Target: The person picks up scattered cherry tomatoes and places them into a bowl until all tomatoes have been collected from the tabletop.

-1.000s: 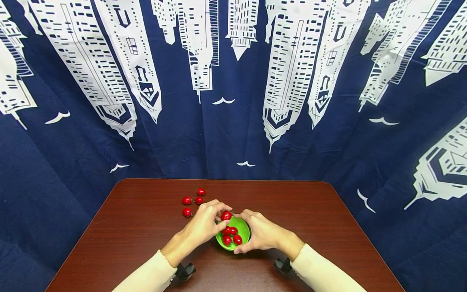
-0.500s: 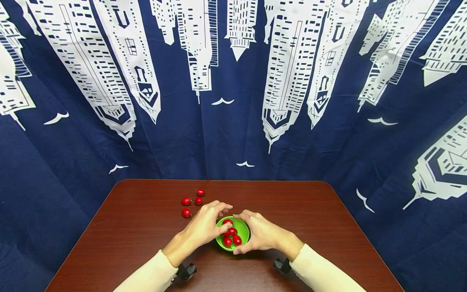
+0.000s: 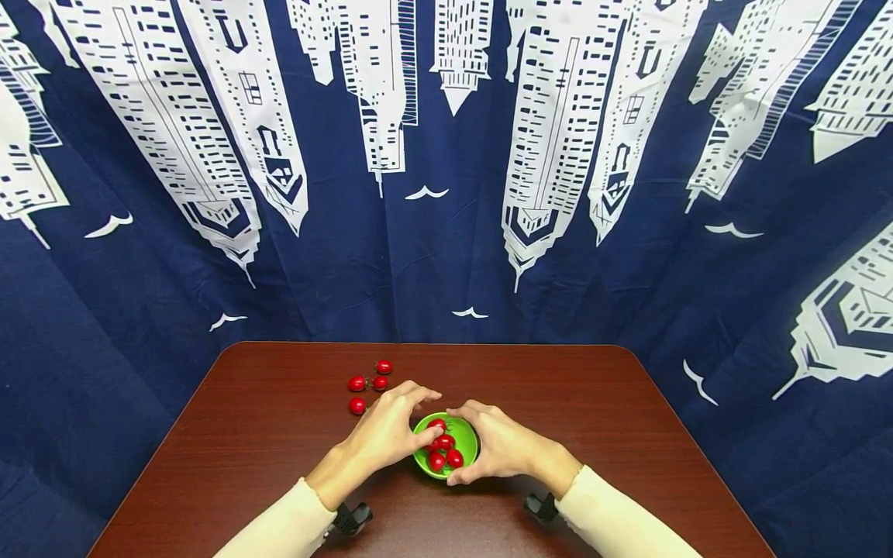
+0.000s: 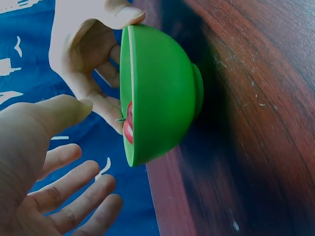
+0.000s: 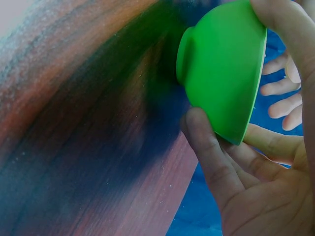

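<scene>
Tomatoes partly gathered into a bowl.
The right hand [image 3: 498,449] grips the green bowl [image 3: 463,436], which stands on the table [image 3: 628,434] holding several tomatoes [image 3: 443,449]; the left hand [image 3: 387,434] hovers spread-fingered beside it, holding nothing. Four loose tomatoes [image 3: 367,384] remain beyond the left hand.

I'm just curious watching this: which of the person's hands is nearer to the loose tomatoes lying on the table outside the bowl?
Left. The left hand is just beside the loose tomatoes, open by the green bowl. The right hand grips the bowl's far side.
</scene>
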